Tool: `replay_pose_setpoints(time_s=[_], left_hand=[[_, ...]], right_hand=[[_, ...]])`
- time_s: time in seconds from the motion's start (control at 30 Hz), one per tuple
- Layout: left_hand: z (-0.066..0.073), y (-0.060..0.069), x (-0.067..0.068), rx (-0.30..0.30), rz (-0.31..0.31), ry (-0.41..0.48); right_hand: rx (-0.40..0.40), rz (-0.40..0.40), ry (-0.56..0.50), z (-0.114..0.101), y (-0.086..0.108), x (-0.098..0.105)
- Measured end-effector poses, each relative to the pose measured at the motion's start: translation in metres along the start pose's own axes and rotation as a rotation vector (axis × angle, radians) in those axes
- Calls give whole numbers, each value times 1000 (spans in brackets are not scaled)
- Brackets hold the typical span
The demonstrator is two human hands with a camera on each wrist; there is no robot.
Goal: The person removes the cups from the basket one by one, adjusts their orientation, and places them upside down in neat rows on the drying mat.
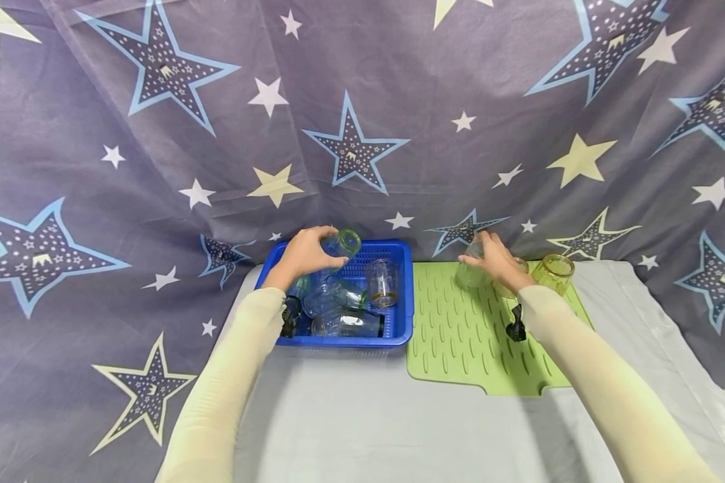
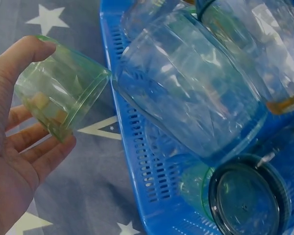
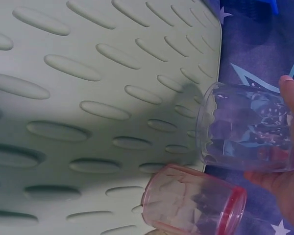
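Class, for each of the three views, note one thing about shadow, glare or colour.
Head: soft shadows fall on the white table and green mat; left wrist: pale glare streaks the glasses in the blue basket; right wrist: a broad dark shadow crosses the mat, its green looking greyish.

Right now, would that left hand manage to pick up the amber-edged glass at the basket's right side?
Probably not yet: the left hand holds a greenish glass, though nothing seems to cover the amber-edged glass from above.
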State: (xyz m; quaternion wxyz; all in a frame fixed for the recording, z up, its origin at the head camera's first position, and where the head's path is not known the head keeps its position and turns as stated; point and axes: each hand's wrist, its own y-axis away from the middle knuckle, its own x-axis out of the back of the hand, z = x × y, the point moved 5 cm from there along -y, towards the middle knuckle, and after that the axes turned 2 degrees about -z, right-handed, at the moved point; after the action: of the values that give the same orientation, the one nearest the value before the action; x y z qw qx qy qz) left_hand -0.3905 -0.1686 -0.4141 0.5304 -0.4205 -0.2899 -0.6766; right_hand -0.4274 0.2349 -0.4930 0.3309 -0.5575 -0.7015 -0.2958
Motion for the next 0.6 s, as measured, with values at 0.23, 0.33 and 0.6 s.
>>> replay_pose_setpoints(time_s=[0.23,0.33,0.6], left_hand=[[5,-2,-1,-14,14,30],[7,-4,-2,-17,21,39],[15,-9,-4,-35,23,56]], right_hand=[[6,13,16,2,-1,-3],[13,13,10,2,-2,-5],[22,-5,13,4,-4,-7]])
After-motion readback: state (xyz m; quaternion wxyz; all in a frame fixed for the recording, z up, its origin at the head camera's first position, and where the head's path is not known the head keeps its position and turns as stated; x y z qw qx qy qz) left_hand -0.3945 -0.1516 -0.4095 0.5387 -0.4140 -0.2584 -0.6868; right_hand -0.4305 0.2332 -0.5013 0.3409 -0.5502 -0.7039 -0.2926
